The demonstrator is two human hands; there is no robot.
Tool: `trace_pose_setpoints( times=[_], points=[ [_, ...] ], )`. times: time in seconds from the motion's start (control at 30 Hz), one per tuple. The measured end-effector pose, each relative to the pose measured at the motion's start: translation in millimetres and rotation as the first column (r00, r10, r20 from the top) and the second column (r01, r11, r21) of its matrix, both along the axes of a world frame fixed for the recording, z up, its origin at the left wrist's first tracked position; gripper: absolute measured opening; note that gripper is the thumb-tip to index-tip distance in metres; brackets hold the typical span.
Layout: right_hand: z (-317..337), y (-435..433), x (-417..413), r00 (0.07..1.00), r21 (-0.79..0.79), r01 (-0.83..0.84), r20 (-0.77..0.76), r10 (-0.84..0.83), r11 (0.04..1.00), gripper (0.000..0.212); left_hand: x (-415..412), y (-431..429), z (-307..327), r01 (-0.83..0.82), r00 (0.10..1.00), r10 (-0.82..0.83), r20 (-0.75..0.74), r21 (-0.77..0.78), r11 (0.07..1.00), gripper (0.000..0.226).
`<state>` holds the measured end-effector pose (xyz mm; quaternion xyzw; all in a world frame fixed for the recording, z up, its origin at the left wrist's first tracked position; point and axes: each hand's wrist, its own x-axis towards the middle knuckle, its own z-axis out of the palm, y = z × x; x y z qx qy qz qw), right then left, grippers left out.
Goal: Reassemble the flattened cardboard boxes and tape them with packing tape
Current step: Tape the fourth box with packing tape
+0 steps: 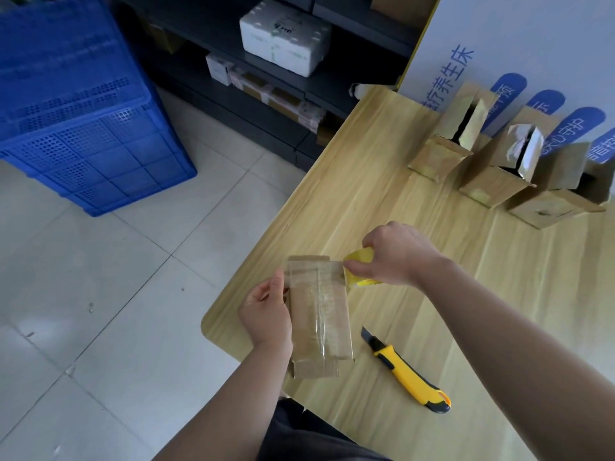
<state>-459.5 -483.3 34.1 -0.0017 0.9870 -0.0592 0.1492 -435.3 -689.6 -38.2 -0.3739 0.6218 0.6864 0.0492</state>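
A small brown cardboard box (319, 314) is held over the near left corner of the wooden table (382, 181). My left hand (266, 314) grips its left side, thumb on top. A strip of clear tape runs across the box's far end to a yellow roll of packing tape (357, 266), which my right hand (399, 254) grips just right of the box. A yellow and black utility knife (407, 372) lies on the table right of the box, blade end pointing away from me.
Several small cardboard boxes (492, 164) with open flaps stand at the table's far right, against a white board with blue print (532, 44). A blue plastic crate (76, 104) stands on the tiled floor at left. Dark shelves hold a white foam box (286, 34).
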Motion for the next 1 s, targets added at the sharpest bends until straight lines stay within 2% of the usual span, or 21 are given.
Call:
trace_pose_setpoints(
  times=[0.47,0.7,0.8,0.87,1.0],
  points=[
    [-16,0,4,0.999,-0.032,0.041,-0.016,-0.041,0.999,0.061,-2,0,-10,0.031,0.998,-0.03,0.059,-0.01,0.999,0.021],
    [-33,3,12,0.991,-0.112,0.13,0.031,-0.127,0.985,0.051,-2,-1,-19,0.202,0.977,-0.192,0.094,-0.12,0.972,0.018],
    [-37,4,14,0.987,-0.137,0.159,0.04,-0.155,0.978,0.048,-5,-7,-17,0.298,0.954,-0.284,0.091,-0.234,0.926,0.023],
    [-40,4,15,0.985,-0.146,0.172,0.033,-0.169,0.974,0.049,-6,-10,-14,0.411,0.905,-0.423,0.039,-0.335,0.848,0.013],
    [-43,2,23,0.968,-0.197,0.249,0.039,-0.246,0.948,0.054,-5,-17,-4,0.565,0.782,-0.623,-0.009,-0.409,0.716,0.034]
  ],
)
